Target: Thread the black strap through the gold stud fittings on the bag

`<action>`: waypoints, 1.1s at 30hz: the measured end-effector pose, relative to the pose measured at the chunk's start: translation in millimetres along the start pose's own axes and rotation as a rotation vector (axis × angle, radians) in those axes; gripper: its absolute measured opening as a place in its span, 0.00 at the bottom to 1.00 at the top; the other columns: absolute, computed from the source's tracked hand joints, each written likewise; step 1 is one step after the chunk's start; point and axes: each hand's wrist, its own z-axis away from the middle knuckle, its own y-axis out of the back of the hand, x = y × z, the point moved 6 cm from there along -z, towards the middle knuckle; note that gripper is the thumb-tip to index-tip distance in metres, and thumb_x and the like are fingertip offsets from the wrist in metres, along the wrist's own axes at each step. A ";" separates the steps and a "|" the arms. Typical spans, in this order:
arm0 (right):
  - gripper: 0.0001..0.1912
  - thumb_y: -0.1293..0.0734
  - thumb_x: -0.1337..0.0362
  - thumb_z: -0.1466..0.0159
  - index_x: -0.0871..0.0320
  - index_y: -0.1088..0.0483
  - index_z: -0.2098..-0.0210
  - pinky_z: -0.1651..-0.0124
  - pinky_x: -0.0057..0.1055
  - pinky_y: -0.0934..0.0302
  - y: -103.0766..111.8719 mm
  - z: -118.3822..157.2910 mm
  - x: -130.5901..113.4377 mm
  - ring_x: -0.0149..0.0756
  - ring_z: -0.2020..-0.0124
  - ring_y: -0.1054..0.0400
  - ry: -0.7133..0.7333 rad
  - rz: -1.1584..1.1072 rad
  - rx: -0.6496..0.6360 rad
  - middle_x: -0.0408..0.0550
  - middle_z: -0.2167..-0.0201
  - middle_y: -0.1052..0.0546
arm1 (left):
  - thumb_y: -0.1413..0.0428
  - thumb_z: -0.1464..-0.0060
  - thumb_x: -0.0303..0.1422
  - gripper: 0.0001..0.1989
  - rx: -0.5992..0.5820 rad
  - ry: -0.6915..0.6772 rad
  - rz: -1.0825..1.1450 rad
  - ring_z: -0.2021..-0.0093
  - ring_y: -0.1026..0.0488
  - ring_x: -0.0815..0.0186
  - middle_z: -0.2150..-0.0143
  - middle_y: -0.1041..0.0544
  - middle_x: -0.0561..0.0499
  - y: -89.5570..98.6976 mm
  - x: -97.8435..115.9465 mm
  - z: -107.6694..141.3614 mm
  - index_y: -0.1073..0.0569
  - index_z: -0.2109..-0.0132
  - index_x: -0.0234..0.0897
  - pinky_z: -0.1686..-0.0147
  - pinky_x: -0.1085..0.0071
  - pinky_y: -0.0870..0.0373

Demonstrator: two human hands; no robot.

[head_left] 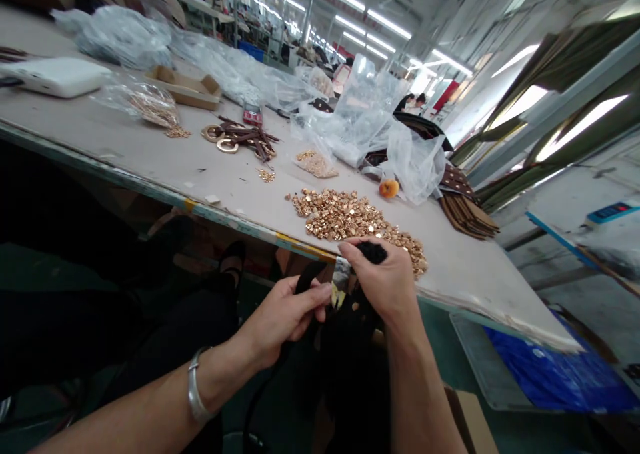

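Two bare hands are at work in the lower centre of the frame, just on the near side of the table point(170, 164). The left hand point(280, 314), a silver bangle point(195, 387) at its wrist, has its grip closed on a black strap point(307, 278), pinched between thumb and fingers. The right hand point(393, 277) has its grip curled around a fuzzy black bundle point(373, 251), with the thumb at the upper end of a small grey-and-yellow piece point(341, 277) between the two hands. Whether the left thumb touches that piece or only lies beside it, I can't tell, nor can I say quite what it is.

The strap looks light and limp to me, something that bends easily and would hardly break if dropped. I'd judge it best pinched close to the piece, since a floppy length held far off would swing about. The bundle seems soft enough to squash, so a loose curl of the fingers should do. The piece looks thin and perhaps stiffer; its edges seem the sensible hold.

Just beyond the right hand, right of centre, lies a heap of gold-coloured bits point(345, 215), shiny and small. I'd expect them to be hard and slippery, and easier taken singly at the rim with fingertips. Past them sit an orange fruit point(389, 188) and clear plastic bags point(365, 127); brown strips with gold rings point(227, 145) lie farther left.
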 end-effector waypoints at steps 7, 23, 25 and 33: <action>0.05 0.33 0.63 0.35 0.56 0.25 0.66 0.67 0.34 0.45 -32.1 -16.2 -20.9 0.44 0.67 0.28 0.130 0.674 -0.057 0.49 0.69 0.21 | 0.40 0.49 0.43 0.16 0.055 0.001 0.044 0.87 0.49 0.81 0.78 0.31 0.56 7.0 3.0 -3.4 0.31 0.70 0.34 0.86 0.80 0.59; 0.05 0.34 0.65 0.35 0.56 0.26 0.65 0.62 0.33 0.42 -32.5 -15.9 -15.6 0.42 0.64 0.28 0.182 0.682 -0.072 0.48 0.66 0.22 | 0.41 0.50 0.41 0.14 0.088 -0.020 0.082 0.87 0.49 0.81 0.78 0.30 0.55 11.7 5.5 -4.7 0.31 0.69 0.33 0.87 0.80 0.60; 0.06 0.35 0.65 0.35 0.57 0.27 0.68 0.66 0.34 0.45 -33.7 -15.7 -17.7 0.43 0.67 0.28 0.195 0.740 -0.058 0.49 0.69 0.22 | 0.40 0.50 0.41 0.14 0.084 -0.022 0.093 0.87 0.49 0.81 0.78 0.30 0.55 11.8 5.2 -5.0 0.31 0.69 0.33 0.87 0.80 0.59; 0.07 0.33 0.63 0.36 0.55 0.23 0.62 0.62 0.32 0.36 0.6 14.0 -16.1 0.40 0.67 0.26 0.182 0.198 0.012 0.44 0.68 0.20 | 0.41 0.48 0.40 0.13 0.034 -0.007 0.117 0.87 0.48 0.82 0.77 0.30 0.57 9.0 2.1 -2.1 0.30 0.67 0.33 0.86 0.81 0.60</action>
